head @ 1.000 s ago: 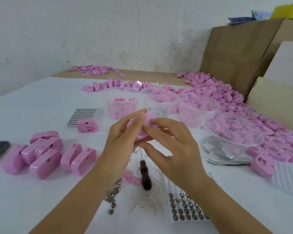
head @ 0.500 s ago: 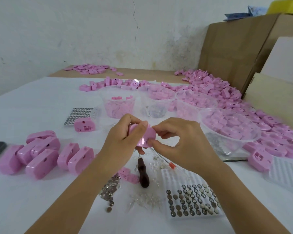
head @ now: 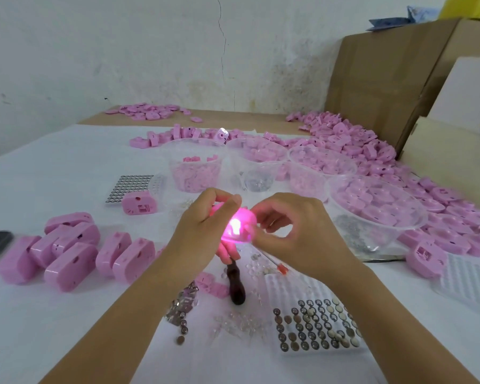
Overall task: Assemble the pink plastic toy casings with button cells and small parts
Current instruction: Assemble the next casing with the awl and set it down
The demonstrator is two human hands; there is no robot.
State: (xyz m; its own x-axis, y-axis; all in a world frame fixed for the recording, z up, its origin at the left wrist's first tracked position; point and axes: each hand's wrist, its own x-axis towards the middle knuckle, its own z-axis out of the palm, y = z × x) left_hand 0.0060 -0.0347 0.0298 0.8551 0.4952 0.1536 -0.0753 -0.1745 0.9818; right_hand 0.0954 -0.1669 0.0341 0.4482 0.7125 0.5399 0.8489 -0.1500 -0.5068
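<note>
Nearest: tray of button cells (head: 316, 328) on the white table (head: 53, 176), loose cells (head: 182, 325) to its left; dark-handled tool (head: 237, 286) lies just beyond. Above the tool, off the table: casing (head: 237, 225), glowing pink inside; left hand (head: 205, 225) wraps it, thumb on top; right hand (head: 294, 234) pinches its right end, fingers curled. Left: closed casings (head: 75, 250) grouped; beyond: clear tubs (head: 196, 167) of pink parts; far right: pink heap (head: 358, 145).

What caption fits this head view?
Left hand and right hand grip a glowing pink toy casing over a dark-handled tool and a tray of button cells.
</note>
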